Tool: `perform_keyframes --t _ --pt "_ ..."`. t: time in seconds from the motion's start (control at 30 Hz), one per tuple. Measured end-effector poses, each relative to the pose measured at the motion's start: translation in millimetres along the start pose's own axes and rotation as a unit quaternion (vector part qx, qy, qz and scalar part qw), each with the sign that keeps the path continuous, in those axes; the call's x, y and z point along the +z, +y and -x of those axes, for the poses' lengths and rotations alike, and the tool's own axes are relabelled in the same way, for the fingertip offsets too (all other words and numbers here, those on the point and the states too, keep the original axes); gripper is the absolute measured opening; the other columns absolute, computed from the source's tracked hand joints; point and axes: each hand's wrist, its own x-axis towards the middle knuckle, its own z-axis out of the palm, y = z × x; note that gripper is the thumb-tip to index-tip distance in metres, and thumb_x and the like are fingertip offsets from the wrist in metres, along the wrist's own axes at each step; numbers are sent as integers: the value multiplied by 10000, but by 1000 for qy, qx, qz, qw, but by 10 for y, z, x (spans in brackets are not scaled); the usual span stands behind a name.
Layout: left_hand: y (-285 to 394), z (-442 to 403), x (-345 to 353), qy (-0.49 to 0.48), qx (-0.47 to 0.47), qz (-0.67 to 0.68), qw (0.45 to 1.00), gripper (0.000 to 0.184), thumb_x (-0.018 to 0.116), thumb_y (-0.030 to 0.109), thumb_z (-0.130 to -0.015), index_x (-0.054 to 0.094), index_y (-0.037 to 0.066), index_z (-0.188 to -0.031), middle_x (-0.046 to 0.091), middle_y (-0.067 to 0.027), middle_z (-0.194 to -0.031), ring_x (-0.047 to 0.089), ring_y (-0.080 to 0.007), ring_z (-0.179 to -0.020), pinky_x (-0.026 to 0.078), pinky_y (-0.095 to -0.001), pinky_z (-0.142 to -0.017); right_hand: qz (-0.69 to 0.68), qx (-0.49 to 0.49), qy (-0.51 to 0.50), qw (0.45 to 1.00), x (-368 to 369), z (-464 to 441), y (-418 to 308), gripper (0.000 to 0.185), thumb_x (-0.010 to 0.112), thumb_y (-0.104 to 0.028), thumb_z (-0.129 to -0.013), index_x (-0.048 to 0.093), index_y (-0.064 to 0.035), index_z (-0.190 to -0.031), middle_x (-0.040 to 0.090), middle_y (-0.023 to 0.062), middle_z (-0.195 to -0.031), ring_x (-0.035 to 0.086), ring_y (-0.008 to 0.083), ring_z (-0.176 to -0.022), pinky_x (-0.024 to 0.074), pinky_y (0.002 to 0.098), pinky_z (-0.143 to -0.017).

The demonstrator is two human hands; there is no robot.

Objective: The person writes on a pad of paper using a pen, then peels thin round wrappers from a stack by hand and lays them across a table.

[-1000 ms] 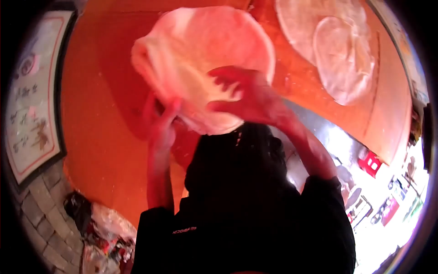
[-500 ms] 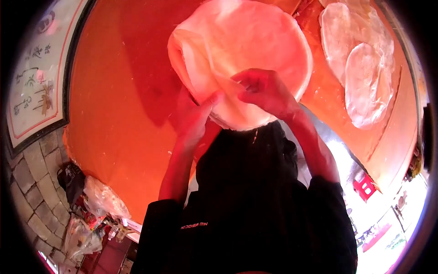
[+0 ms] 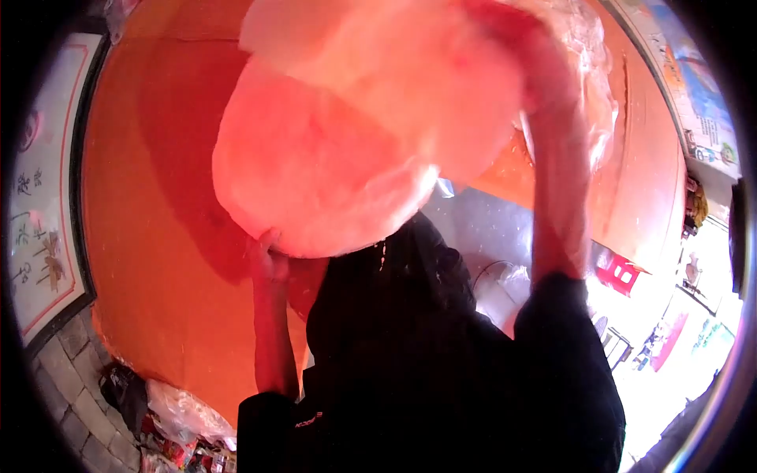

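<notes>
A large, thin, round sheet that looks like dough hangs in front of me over the orange tabletop. A second, motion-blurred layer overlaps its upper right side. My left hand pinches the lower left rim, the thumb on top and the other fingers underneath. Stretched out to the upper right, my right hand is at the far edge of the blurred layer. Blur hides its fingers, so I cannot make out its grip.
Whitish thin sheets lie in a pile at the right, partly behind my right arm. A framed panel with writing stands along the left edge. Plastic bags are at the lower left, and a red box is at the right.
My right hand has swept up and right from the sheet's middle, and a layer now spreads out toward it. My left hand has moved left and down along the rim.
</notes>
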Motion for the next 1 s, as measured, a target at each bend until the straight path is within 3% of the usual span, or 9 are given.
perform_keyframes --t 0.17,0.2,0.37,0.47,0.57,0.63,0.7,0.8,1.0 --pt "-89 -57 -71 -15 -20 24 999 441 656 58 -817 472 -15 -1212 580 -81 -1080 569 -183 -957 465 -315 -829 -134 74 79 985 -1171 19 -577 249 535 -165 -907 639 5 -1056 654 110 -999 653 207 -835 532 265 -682" --pt "-97 -49 -97 -17 -23 30 999 439 656 57 -817 473 -15 -1209 581 -80 -1075 570 -182 -951 466 -315 -824 -31 -4 268 963 -1281 146 -365 252 531 -172 -912 639 2 -1059 649 112 -1012 652 200 -829 528 252 -671" --pt "-92 28 -169 -34 -31 43 998 425 658 50 -816 479 -11 -1196 587 -76 -1052 576 -177 -922 471 -310 -799 79 144 302 939 -2557 963 905 275 640 -184 -825 646 5 -1026 678 104 -891 646 182 -658 526 306 -532" --pt "-1 105 -142 -48 -19 40 998 417 659 46 -815 482 -8 -1189 590 -73 -1038 580 -174 -905 475 -308 -784 224 227 393 862 -2318 1140 1112 299 667 -193 -800 650 -20 -1043 675 103 -847 655 216 -727 541 331 -609" --pt "165 249 41 -71 15 18 997 409 660 41 -815 485 -6 -1181 594 -70 -1023 584 -170 -888 478 -305 -769 666 49 377 641 -1291 973 788 548 721 -266 -763 547 14 -1200 588 214 -1168 572 331 -1053 453 390 -909" --pt "304 336 327 -87 59 -4 994 404 660 39 -814 487 -4 -1176 596 -68 -1014 586 -168 -876 480 -304 -759 537 -99 307 779 -529 794 721 494 752 -236 -735 595 -18 -1151 622 177 -1121 607 319 -997 483 388 -859" --pt "385 368 638 -100 97 -26 990 398 661 36 -814 489 -3 -1171 598 -66 -1005 589 -166 -864 483 -302 -749 231 61 77 968 509 772 428 548 806 -276 -703 605 -35 -1152 648 95 -1076 617 156 -858 528 306 -753" --pt "448 406 883 -99 88 -43 990 388 682 58 -810 500 -9 -1146 601 -56 -922 569 -125 -729 446 -253 -600 259 43 -206 943 1397 855 453 493 775 -189 -724 604 -45 -1163 648 84 -1062 618 161 -903 530 297 -774" --pt "496 411 924 -103 50 -52 992 454 689 86 -816 472 -34 -1197 605 -70 -951 590 -134 -753 471 -248 -604 120 164 -192 960 1373 757 627 366 687 -78 -783 607 36 -1122 657 83 -1013 614 134 -926 498 277 -837"
